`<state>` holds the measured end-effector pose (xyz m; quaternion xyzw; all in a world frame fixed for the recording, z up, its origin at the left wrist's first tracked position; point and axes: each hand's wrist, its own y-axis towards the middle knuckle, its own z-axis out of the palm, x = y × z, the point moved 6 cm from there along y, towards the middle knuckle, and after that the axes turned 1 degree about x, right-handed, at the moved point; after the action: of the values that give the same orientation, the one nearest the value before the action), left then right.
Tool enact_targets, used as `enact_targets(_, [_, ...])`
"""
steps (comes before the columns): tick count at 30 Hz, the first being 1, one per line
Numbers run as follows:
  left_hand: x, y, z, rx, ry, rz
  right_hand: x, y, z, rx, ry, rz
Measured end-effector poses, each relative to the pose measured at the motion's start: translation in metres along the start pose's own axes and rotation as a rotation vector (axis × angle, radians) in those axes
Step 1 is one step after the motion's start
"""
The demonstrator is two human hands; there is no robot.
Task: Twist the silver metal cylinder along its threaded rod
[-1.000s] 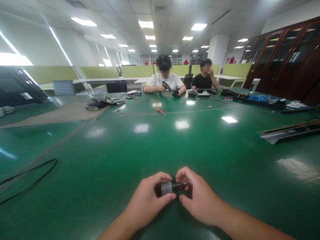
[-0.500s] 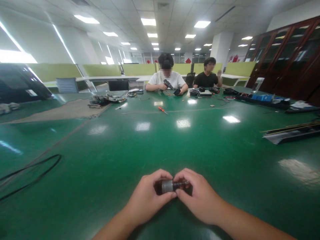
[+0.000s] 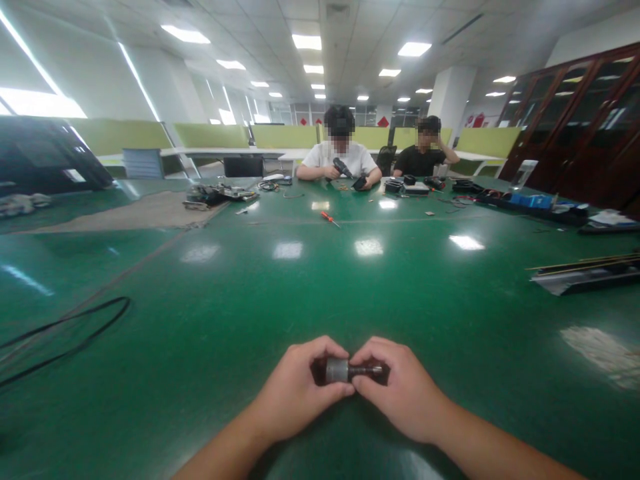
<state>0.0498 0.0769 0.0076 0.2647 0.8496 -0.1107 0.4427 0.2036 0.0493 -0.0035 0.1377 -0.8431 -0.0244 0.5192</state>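
Observation:
Low in the head view, a small metal cylinder with a thin dark shaft (image 3: 337,371), looking like a small motor or gear unit, lies sideways between my hands. My left hand (image 3: 305,383) is wrapped round its wide grey end, thumb in front and fingers behind. Around the thin shaft end my right hand (image 3: 395,383) is closed, thumb and forefinger near where the shaft meets the cylinder. The fingertips of both hands nearly meet. My palms hide part of both ends, and the exact kind of part cannot be made out.
The green table (image 3: 300,293) has an orange screwdriver (image 3: 329,218) farther off. A black cable (image 3: 95,320) loops at left; a long dark tray (image 3: 585,275) lies at right. Across sit a person in white (image 3: 367,160) holding a power drill (image 3: 343,167) and a person in black (image 3: 425,160).
My hands keep their grip on the metal part, barely shifted. The view has turned slightly left. The person in black has brought a raised hand to the head.

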Motion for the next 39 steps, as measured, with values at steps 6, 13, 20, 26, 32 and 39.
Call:
enact_targets(6, [0.0009,-0.0002,-0.0001,-0.004,-0.021,-0.016,-0.0022,-0.0005,-0.001,0.006,0.021,0.023])
enact_targets(13, [0.0,-0.0014,0.001,-0.017,-0.033,-0.016,-0.0046,0.0008,0.0,0.013,0.042,0.035])
enact_targets(20, [0.0004,-0.0023,0.0013,-0.016,-0.015,-0.009,-0.0031,0.0005,-0.0008,0.024,0.053,0.056])
enact_targets(26, [-0.0003,-0.0022,0.0003,-0.019,-0.012,-0.02,-0.0019,-0.0009,-0.001,0.023,0.056,0.059])
enact_targets(32, [0.0009,-0.0033,0.0007,-0.022,-0.004,-0.007,-0.0054,0.0006,0.0005,0.023,0.077,0.075])
enact_targets(39, [0.0011,-0.0026,0.001,-0.024,-0.026,-0.022,-0.0065,-0.0007,0.0016,0.03,0.108,0.081])
